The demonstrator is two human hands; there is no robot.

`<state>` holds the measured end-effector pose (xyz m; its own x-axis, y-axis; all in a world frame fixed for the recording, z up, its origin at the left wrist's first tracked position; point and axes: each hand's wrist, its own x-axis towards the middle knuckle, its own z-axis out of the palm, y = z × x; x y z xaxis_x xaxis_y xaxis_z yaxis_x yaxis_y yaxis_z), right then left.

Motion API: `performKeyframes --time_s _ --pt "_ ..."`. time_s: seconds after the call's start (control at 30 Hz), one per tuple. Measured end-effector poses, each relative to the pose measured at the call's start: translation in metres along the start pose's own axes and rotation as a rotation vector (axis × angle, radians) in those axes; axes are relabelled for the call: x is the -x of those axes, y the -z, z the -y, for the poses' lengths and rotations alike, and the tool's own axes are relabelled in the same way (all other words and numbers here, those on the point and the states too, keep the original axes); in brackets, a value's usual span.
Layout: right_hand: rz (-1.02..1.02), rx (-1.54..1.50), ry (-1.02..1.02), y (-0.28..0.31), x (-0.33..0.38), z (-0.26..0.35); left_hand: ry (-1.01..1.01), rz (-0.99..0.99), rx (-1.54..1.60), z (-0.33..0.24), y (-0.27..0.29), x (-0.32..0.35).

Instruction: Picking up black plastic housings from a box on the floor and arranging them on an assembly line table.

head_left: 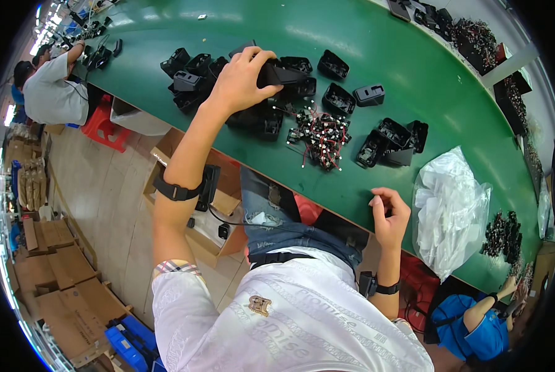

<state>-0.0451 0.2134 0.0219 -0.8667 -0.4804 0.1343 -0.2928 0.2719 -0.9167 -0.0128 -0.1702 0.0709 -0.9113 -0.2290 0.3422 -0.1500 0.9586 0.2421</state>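
My left hand [243, 77] reaches over a cluster of black plastic housings, its fingers and thumb closed on a dark black housing [285, 75]. Part of that piece is hidden under the palm. Several open black housings [338, 99] stand around it, and a closed one [369, 95] with a grey top lies to the right. Below them is a tangled heap of small parts with red and black wires [324, 137]. Near the table's front edge rests my right hand [390, 217], fingers curled in, with nothing visible in it.
A clear plastic bag [451, 211] lies right of my right hand on the green table [228, 25]. Another group of black housings [392, 139] sits behind that hand. Open cardboard boxes [209, 242] stand below the table edge. Other people work at both ends.
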Motion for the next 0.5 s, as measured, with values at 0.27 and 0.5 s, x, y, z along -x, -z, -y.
performKeyframes --time_s 0.27,0.5 --pt "0.008 -0.002 0.000 0.001 0.000 -0.001 -0.034 -0.134 0.048 -0.007 -0.004 0.014" --pt "0.019 -0.003 0.009 -0.001 0.000 0.001 -0.061 -0.229 0.056 -0.020 -0.009 0.030"
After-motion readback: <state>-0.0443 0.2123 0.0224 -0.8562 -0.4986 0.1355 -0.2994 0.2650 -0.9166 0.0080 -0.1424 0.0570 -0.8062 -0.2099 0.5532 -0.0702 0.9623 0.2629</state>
